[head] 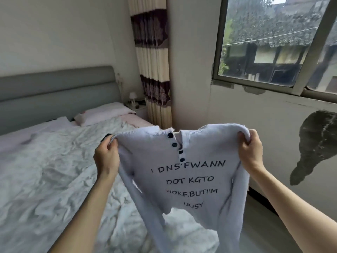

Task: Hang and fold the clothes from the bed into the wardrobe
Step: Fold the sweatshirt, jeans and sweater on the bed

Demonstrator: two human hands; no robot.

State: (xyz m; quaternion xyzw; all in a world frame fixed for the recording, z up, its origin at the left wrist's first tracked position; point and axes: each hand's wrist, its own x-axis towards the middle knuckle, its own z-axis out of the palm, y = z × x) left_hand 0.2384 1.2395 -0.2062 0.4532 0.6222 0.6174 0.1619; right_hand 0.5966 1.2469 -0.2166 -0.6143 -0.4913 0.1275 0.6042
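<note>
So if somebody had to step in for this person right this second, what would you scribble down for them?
Left hand: grips the left shoulder of the white sweater.
Right hand: grips the right shoulder.
Sweater: held up and spread in the air above the bed's edge, printed front and four dark buttons facing you, sleeves dangling.
Done: this garment is lifted off the bed.
Left: hang or fold it and put it in the wardrobe, which is out of view. A small dark item peeks out behind the left shoulder; I cannot tell what it is.
</note>
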